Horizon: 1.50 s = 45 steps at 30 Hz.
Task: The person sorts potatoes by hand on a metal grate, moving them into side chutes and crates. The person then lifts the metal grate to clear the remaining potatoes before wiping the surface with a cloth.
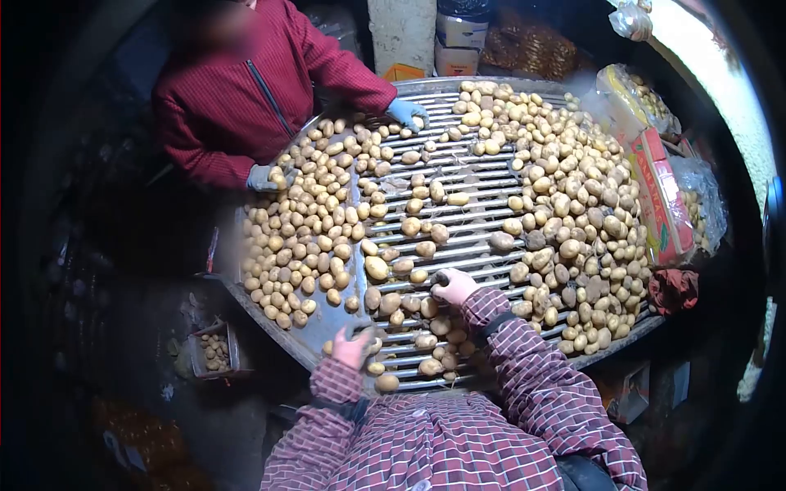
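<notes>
Many potatoes lie on a sorting table with metal bars. My left hand, in a glove with grey fingers, is at the near left of the bars. Its fingers curl around a potato. My right hand is over the middle of the bars, fingers bent downward and dark at the tips. What they grip, if anything, is hidden. Close by it are several potatoes. A large heap of potatoes covers the right side, with a dark clod-like lump at its edge.
Across the table, a person in a red jacket has both gloved hands among potatoes. Smaller potatoes cover the metal sheet on the left. A red box and plastic bags flank the right rim. A crate of potatoes stands lower left.
</notes>
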Tool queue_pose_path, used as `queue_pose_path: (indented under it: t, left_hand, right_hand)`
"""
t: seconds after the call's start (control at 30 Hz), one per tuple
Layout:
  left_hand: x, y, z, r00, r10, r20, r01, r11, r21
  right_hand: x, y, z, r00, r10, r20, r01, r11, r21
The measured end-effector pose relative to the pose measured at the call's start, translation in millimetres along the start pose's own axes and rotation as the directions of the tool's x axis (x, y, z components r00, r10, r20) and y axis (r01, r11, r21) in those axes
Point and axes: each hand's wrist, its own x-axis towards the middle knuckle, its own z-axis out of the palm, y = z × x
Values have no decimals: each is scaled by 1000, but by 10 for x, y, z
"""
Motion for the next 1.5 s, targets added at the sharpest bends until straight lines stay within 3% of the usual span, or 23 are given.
queue_pose_path:
  t: [0.07, 0.1, 0.17, 0.27, 0.33, 0.4, 0.43, 0.47, 0.5, 0.6, 0.67, 0.77, 0.87, 0.93, 1.03, 1.1, 1.17, 1.23, 1.3, 1.33, 1.4, 1.47, 1.5]
  left_hand:
    - [253, 44, 301, 877, 472, 88, -425, 679, 599]
    - [363, 103, 435, 920, 379, 100, -322, 586, 744]
    - [432, 318, 724, 986, 87, 141, -163, 347, 924]
    - [543, 507, 951, 990, -125, 68, -48, 160, 986]
    - [574, 469, 941, 995, -26, 91, -87, 130, 988]
    - [676, 180, 771, 989, 38, 143, -147, 314, 938]
    - [747, 127, 679, 983, 81, 165, -183, 386, 904]
    - [713, 204, 668, 995, -19, 101, -74, 546, 835]
    - [707, 208, 624, 995, -10, 95, -70, 597, 799]
    - [760, 262, 511, 980, 194, 42, -138, 514, 847]
    - [879, 391, 430, 949, 313, 44, -177, 412, 894]
    - [1109, 598, 392, 976, 194, 102, -167, 355, 920]
    - [1301, 582, 488, 973, 146, 177, -221, 381, 898]
    - [1357, 650, 687, 981, 94, 168, -187, 268, 945]
    - [1490, 642, 668, 987, -48, 154, -139, 231, 963]
    - [1501, 858, 604, 986, -112, 126, -91, 279, 956]
    - [1673, 598, 326, 998, 31, 48, -57, 428, 902]
    - [1407, 648, 79, 998, -21, 54, -3, 913, 407]
    - [1201, 492, -352, 999, -24, 28, 25, 998, -66]
    - [1069, 211, -632, 1000, -21, -12, 18, 980, -199]
    - [626, -243, -1083, 991, -10, -132, -47, 906, -421]
    - [-199, 111, -988, 979, 17, -203, -141, 776, -614]
    - [-402, -14, -1158, 966, 85, -244, -223, 749, -623]
  right_hand:
    - [-49, 87, -90, 993, 1, 121, -59, 874, 482]
    - [-144, 112, -171, 967, 41, 253, -208, 703, 680]
    - [-380, 143, -224, 979, -51, 197, -165, 366, 916]
    - [-519, 249, -292, 984, 84, 160, -155, -68, 986]
    - [-286, 450, -283, 968, 240, 71, -56, -66, 996]
    - [-110, 209, -696, 977, 185, 106, -171, 384, 908]
    - [178, 3, -705, 946, 68, -316, 149, 777, 611]
    - [424, 102, -626, 881, -106, -460, 247, 934, 257]
    - [495, -50, -711, 901, -134, -414, 176, 982, 65]
    - [749, -274, -622, 978, -37, -203, -47, 918, -393]
    - [883, -141, -484, 986, 20, -163, -76, 936, -345]
    - [1083, -54, -608, 991, 109, -84, -126, 963, -238]
    - [1118, -230, -608, 958, -99, -269, 87, 995, -56]
    - [1164, -514, -592, 976, -154, -157, 136, 983, -124]
    - [1336, -733, -342, 985, 12, 172, 60, 913, -403]
    - [1416, -867, -277, 982, 34, 188, 63, 873, -484]
    - [1380, -835, -254, 984, 20, 178, 70, 873, -483]
    - [1262, -673, -341, 991, -63, 121, 101, 935, -339]
    - [1124, -385, -375, 986, -130, -101, 123, 990, -65]
    - [1169, -161, -402, 989, -148, -31, 150, 938, 313]
    - [950, 30, -535, 986, -96, 139, -60, 570, 819]
    - [491, -148, -667, 979, 85, 188, -201, 189, 961]
    - [431, -17, -562, 987, -39, 157, -161, -153, 975]
